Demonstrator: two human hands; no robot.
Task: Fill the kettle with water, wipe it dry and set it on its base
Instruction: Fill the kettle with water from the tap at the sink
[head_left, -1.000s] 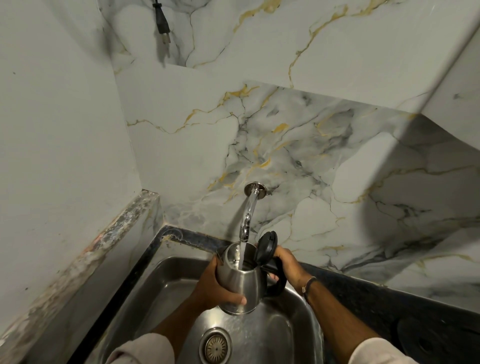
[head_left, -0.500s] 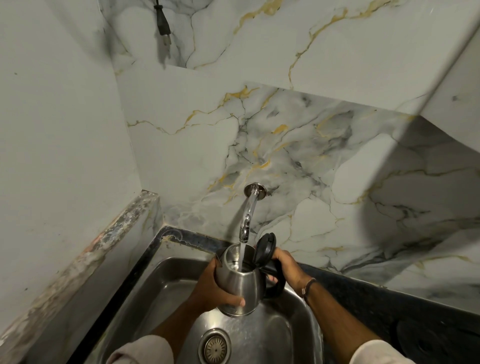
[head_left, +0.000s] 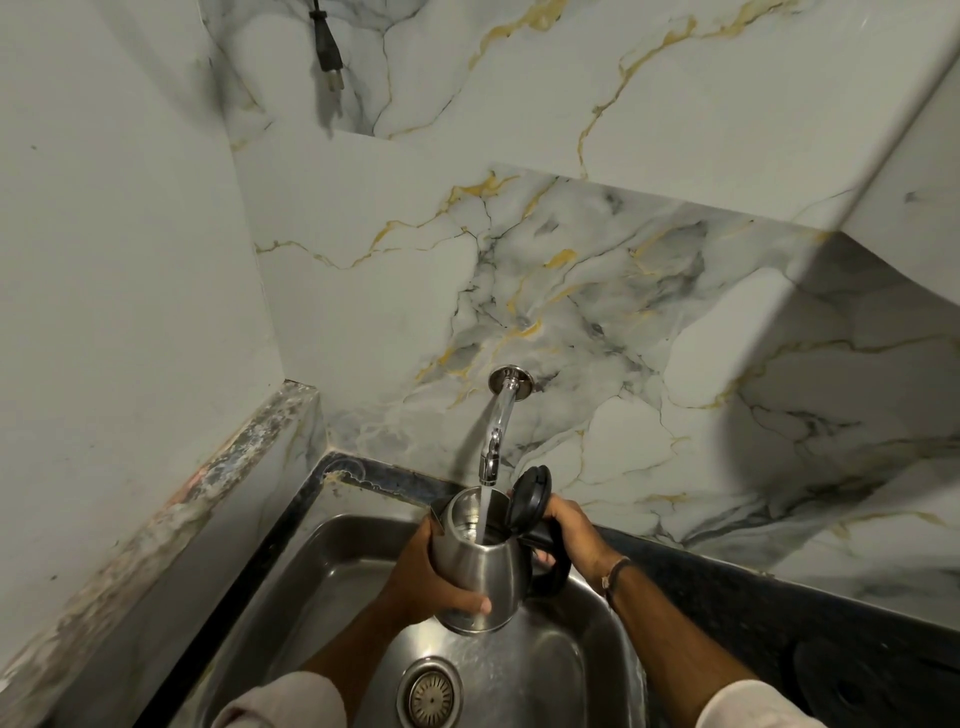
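kettle (head_left: 480, 566) under running tap (head_left: 497, 431) — both hands

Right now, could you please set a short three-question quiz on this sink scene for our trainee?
1. True or false: the kettle has its lid flipped open.
2. Which hand grips the handle? A) left hand B) right hand
3. Fill in: water from the tap runs into the kettle, which is held above the ____.

Key: 1 true; 2 B; 3 sink.
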